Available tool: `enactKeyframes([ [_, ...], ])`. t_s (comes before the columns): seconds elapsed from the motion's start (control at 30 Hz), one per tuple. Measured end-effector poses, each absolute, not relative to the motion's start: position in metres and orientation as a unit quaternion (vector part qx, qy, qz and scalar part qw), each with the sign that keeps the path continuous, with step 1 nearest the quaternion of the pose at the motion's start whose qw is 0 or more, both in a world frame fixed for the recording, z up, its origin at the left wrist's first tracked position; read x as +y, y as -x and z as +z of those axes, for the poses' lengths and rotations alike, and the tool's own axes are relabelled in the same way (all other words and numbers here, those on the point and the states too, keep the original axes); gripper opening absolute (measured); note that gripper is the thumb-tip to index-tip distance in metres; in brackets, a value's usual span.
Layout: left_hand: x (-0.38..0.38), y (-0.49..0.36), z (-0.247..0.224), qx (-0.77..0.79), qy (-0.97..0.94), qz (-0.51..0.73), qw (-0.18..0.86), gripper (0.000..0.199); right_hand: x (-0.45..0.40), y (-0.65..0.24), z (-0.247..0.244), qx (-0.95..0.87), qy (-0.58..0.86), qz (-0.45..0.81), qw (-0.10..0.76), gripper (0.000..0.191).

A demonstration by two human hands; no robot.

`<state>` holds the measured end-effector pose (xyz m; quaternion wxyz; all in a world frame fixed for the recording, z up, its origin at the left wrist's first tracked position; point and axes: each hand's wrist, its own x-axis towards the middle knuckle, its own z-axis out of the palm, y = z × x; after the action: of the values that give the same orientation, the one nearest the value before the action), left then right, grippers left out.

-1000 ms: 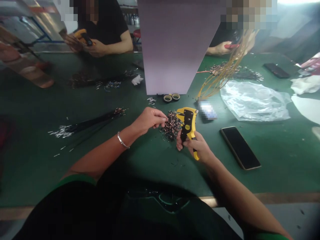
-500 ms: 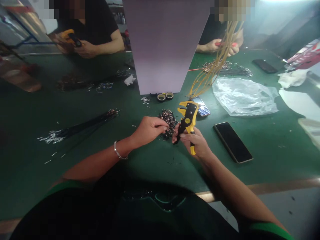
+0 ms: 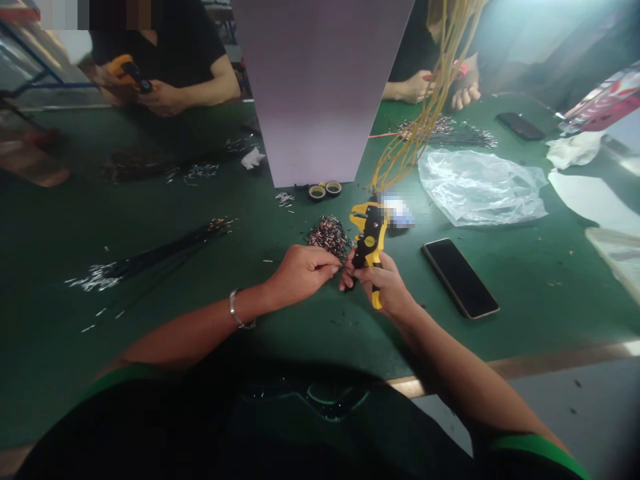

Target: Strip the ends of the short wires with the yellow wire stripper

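My right hand [image 3: 385, 283] grips the handle of a yellow-and-black automatic wire stripper [image 3: 369, 240], its jaws pointing up and away from me. My left hand [image 3: 305, 271] is pinched shut on a thin wire [image 3: 342, 266], with its fingertips beside the stripper's lower body. Just above my left fingertips lies a heap of short cut wires [image 3: 329, 237] on the green bench mat [image 3: 500, 300]. The stripper stands at the heap's right edge. My right fingers hide the lower part of the tool's body.
A black smartphone [image 3: 460, 278] lies right of my hands, by a clear plastic bag [image 3: 480, 187]. Two tape rolls [image 3: 320, 191] sit at a tall pale panel's [image 3: 310, 87] foot. Black wire bundles [image 3: 150, 257] lie left. Yellow wires [image 3: 425, 113] hang upper right. A co-worker's hands [image 3: 130, 83] hold a yellow tool.
My left hand has moved from the heap's side down toward the stripper's lower body. The whole scene has shifted left and slightly up in view, and the hanging yellow wires have swung.
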<state>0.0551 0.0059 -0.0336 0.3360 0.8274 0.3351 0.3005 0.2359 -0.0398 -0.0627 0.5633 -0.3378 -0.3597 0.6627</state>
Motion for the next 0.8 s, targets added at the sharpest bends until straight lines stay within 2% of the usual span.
enactKeyframes([
  [0.33, 0.012, -0.05, -0.026, 0.392, -0.789, 0.323, 0.345, 0.018, -0.038, -0.235, -0.068, -0.369, 0.357, 0.655, 0.554, 0.021],
  [0.6, 0.025, -0.046, -0.018, 0.492, -0.633, 0.362, 0.476, 0.011, -0.035, -0.237, -0.067, -0.436, 0.376, 0.637, 0.513, 0.028],
  [0.8, 0.033, -0.042, -0.016, 0.511, -0.593, 0.414, 0.465, 0.01, -0.037, -0.236, -0.065, -0.434, 0.374, 0.649, 0.5, 0.033],
])
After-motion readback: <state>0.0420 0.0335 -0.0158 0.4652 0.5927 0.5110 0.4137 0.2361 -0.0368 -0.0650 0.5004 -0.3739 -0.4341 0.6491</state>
